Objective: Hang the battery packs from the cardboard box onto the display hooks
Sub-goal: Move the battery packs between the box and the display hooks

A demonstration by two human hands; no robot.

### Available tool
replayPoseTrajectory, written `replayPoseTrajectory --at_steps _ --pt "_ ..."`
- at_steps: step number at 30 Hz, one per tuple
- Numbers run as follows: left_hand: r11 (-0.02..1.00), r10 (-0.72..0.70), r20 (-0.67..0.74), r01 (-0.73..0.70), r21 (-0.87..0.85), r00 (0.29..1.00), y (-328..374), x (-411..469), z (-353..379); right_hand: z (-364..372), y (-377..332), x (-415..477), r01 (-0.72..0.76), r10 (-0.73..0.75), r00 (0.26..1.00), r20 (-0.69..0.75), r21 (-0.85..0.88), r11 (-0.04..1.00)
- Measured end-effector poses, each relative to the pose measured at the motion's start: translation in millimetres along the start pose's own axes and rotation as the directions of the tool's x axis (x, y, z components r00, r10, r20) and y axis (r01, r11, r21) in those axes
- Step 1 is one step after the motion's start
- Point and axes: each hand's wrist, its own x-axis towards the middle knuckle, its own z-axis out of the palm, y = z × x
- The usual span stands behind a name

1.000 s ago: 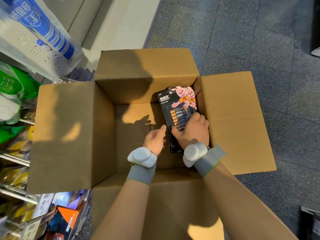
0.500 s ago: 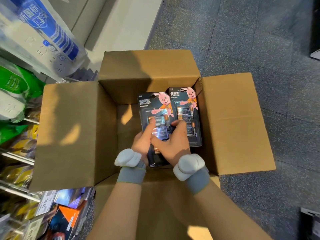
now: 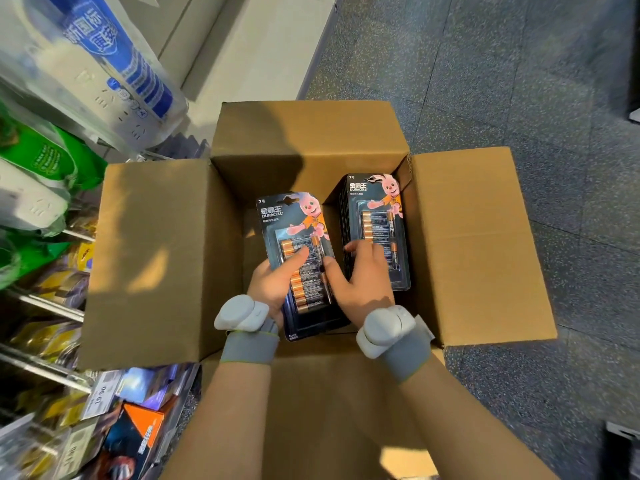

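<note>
Separated since half a second ago: black-carded blister battery pack (image 3: 298, 233) with pink rabbit print, drawn toward 9 o'clock and raised clear of the stack of matching packs (image 3: 377, 220). Right hand (image 3: 360, 289) shifted off that pack's face toward 3 o'clock.

Left hand (image 3: 272, 285): clamped on the battery pack at its 7 o'clock corner, thumb laid across the clear blister, other fingers hidden behind the card. Held slightly tilted, header end toward 12 o'clock, above the middle of the open brown cardboard box (image 3: 304, 140).

Right hand: unclenched, fingers spread and nearly straight, fingertips resting on the top face of the stack, thumb against the 3 o'clock edge of the held pack. Nothing gripped.

Stack of matching packs: located inside the box just beside the 3 o'clock wall, header ends toward 12 o'clock. Pack count not readable.

Cardboard box: four flaps folded outward, resting on grey speckled floor (image 3: 485, 81).

Fitted at each wrist: white rounded unit on a grey fabric band, left wrist unit (image 3: 242, 313), right wrist unit (image 3: 384, 330).

At 9 o'clock of the box: metal shelf rails (image 3: 41, 303) carrying green bags (image 3: 52, 161) and a white power strip (image 3: 114, 74) in clear packaging with blue label; white price tag (image 3: 100, 398) at 7 o'clock.
</note>
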Motion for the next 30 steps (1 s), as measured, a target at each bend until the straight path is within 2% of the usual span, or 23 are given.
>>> replayPoseTrajectory --at_steps 3,7,12,15,24,30 --pt "0.999 0.030 0.010 -0.030 0.016 1.000 0.0 0.2 -0.1 -4.4 9.9 5.9 -0.064 0.037 0.989 -0.143 -0.189 0.980" --pt "0.997 0.053 -0.012 -0.052 0.050 0.999 -1.5 2.1 -2.0 -2.5 17.7 17.1 -0.177 0.104 0.957 -0.272 -0.259 0.949" --pt "0.987 0.087 -0.011 -0.085 0.135 0.996 -3.4 3.2 -1.2 0.8 22.1 44.3 -0.293 0.216 0.937 -0.274 -0.284 0.913" --pt "0.986 0.091 0.006 -0.090 0.142 0.996 -4.0 2.4 -1.3 0.4 26.3 52.8 -0.291 0.214 0.939 -0.270 -0.287 0.913" --pt "0.988 0.112 0.012 -0.113 0.102 0.994 -10.1 3.7 2.1 4.6 34.2 54.8 -0.253 0.184 0.964 -0.191 -0.451 0.856" --pt "0.983 0.099 -0.015 -0.096 0.156 0.995 -19.6 13.4 1.7 1.7 28.0 61.2 -0.293 0.221 0.952 -0.214 -0.419 0.859"
